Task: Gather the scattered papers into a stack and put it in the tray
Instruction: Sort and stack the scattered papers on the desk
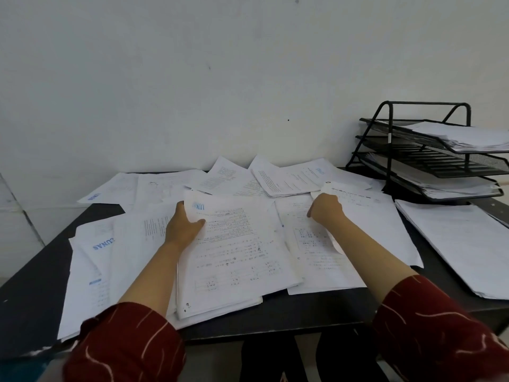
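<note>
Broadly, the dark table [316, 315] is covered with scattered papers [228, 177] from its left side to the far wall, so the gathering step looks only begun — nothing on the table reads as a finished stack yet. At the far right stands the black three-tier tray [429, 161], with sheets already in its top and bottom shelves, and near it on the right lies a separate sheaf [462, 244]. In the middle, close to the person, sits a printed bundle [237, 257]; the left hand [184, 227] grips its left edge, thumb on top and fingers curled beneath. The right hand [326, 209] is closed on a curling sheet [355, 197] further right. The next move probably calls for drawing that sheet onto the bundle, squaring edges — then reaching for the far papers
</note>
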Demonstrator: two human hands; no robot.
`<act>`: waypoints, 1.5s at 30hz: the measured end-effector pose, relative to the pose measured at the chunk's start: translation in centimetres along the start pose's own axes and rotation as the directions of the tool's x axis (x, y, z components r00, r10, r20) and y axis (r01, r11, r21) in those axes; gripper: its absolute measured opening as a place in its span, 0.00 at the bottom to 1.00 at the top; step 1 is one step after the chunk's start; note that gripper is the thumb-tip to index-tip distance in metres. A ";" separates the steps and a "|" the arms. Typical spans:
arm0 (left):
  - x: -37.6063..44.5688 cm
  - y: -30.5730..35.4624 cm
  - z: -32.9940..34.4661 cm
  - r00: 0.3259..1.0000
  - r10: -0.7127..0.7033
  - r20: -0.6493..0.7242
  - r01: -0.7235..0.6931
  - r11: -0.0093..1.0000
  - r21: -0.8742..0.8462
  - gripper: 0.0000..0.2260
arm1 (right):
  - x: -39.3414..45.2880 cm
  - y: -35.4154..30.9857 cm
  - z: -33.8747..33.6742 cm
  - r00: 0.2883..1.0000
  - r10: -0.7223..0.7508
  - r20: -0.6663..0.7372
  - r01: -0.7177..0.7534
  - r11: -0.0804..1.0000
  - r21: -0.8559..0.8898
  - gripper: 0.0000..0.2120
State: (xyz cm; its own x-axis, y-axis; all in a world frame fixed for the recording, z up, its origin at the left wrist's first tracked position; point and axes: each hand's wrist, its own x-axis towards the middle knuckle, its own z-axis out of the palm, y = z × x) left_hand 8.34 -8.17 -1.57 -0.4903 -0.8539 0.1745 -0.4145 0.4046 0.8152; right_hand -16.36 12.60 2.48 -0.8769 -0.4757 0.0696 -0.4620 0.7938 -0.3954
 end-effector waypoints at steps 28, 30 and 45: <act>-1.1 2.2 0.3 1.000 -0.009 0.011 0.010 0.994 -0.112 0.28 | -2.0 -0.8 -1.6 0.999 -0.023 -0.049 0.039 0.932 0.361 0.15; -1.2 3.2 0.9 0.999 0.042 0.019 -0.038 0.983 -0.180 0.33 | -1.9 -0.8 -3.4 0.996 -0.049 -0.069 0.075 0.891 0.448 0.20; -1.7 5.0 4.7 0.969 -0.092 0.227 0.190 0.870 -0.455 0.34 | -5.9 -7.1 -0.3 0.798 -0.454 0.398 0.077 0.731 0.678 0.17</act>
State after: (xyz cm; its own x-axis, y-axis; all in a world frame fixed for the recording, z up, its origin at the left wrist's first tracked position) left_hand 3.51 -3.11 -0.40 -0.6115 -0.7906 -0.0316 -0.1044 0.0410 0.9937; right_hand -7.91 9.90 5.17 -0.4369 -0.8901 -0.1294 -0.3155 0.2863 -0.9047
